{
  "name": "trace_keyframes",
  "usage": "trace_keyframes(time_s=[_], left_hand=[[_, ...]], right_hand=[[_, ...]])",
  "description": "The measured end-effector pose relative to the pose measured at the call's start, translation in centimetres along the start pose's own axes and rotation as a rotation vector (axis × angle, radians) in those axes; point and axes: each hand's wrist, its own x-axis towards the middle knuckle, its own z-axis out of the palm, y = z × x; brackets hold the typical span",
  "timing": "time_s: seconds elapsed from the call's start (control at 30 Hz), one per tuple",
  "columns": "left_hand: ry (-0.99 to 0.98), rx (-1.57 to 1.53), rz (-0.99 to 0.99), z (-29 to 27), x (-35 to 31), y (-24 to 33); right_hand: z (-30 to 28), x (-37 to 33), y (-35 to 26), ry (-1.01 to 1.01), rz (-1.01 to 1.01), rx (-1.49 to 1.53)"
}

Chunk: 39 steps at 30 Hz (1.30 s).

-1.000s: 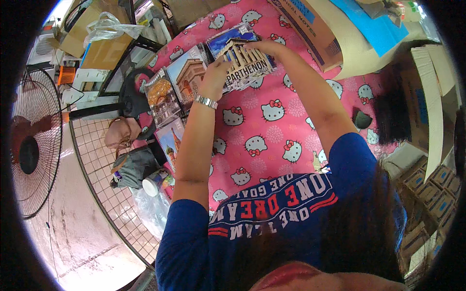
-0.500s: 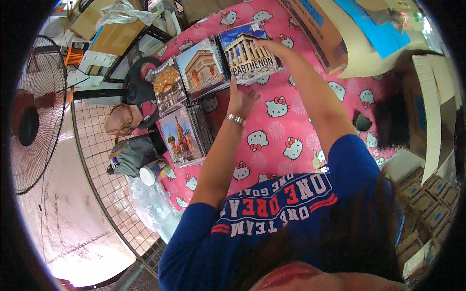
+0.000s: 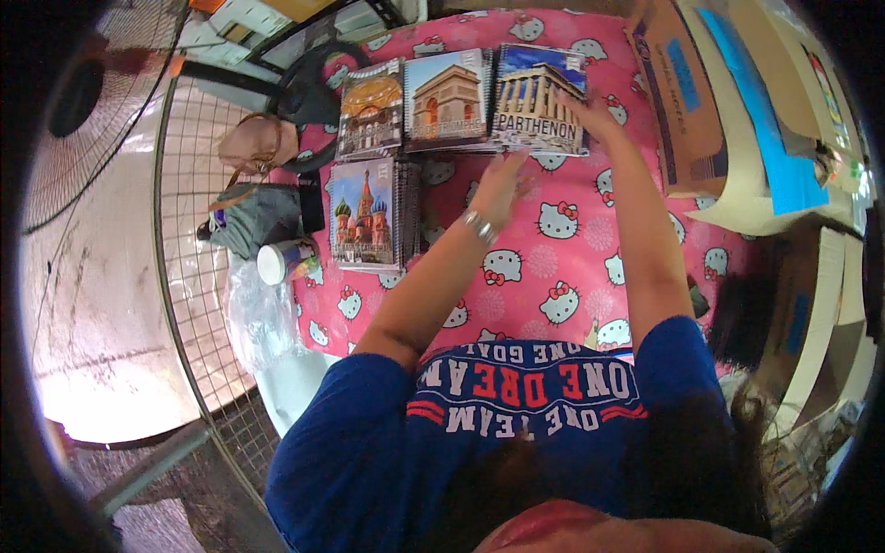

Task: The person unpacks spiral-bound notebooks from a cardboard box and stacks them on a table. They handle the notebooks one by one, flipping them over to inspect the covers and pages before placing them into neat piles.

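Observation:
A pile of spiral-bound notebooks (image 3: pixel 542 78), its top cover showing a columned temple under blue sky, lies at the far middle of the table. My left hand (image 3: pixel 501 192), with a metal watch band at the wrist, has its fingers stretched out at the pile's near left corner. Beside the right edge, my right hand (image 3: pixel 592 118) is slightly blurred, its fingers extended against the pile. To the left sit spiral notebooks with a stone arch (image 3: pixel 450 97), a golden domed interior (image 3: pixel 371 106) and, nearer me, a cathedral with colourful onion domes (image 3: pixel 362 207).
A pink cartoon-cat cloth (image 3: pixel 516 304) covers the table. Cardboard boxes (image 3: pixel 678 101) stand along the right. At the left edge are a white-lidded jar (image 3: pixel 273 264), a grey bag (image 3: pixel 258 221), clear plastic (image 3: pixel 253 309), a wire-grid panel (image 3: pixel 194 230) and a fan (image 3: pixel 101 101).
The view has shifted, so the notebooks appear farther right and more upright. My right hand has slid from the temple notebook's upper right part down to its right edge; my left stays near its lower corner.

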Motion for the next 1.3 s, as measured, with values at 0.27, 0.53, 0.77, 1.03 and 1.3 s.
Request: trace_keyframes(time_s=[0.27, 0.53, 0.77, 1.03, 1.3], left_hand=[[0.476, 0.193, 0.652, -27.4, -8.1, 10.1], [-0.002, 0.159, -0.052, -37.4, -1.7, 5.7], [-0.075, 0.145, -0.039, -36.9, -5.2, 6.8], [-0.052, 0.110, -0.021, -43.6, -2.5, 9.8], [-0.081, -0.170, 0.057, -42.3, -3.6, 10.8]], right_hand=[[10.4, -15.1, 10.5, 0.079, 0.047, 0.320], [28.3, -20.0, -1.9, -0.400, 0.464, 0.517], [33.3, -19.0, 1.3, -0.415, 0.380, 0.588], [40.2, -19.7, -3.1, -0.587, 0.309, 0.666], [40.6, -20.4, -4.1, -0.377, 0.344, 0.563]])
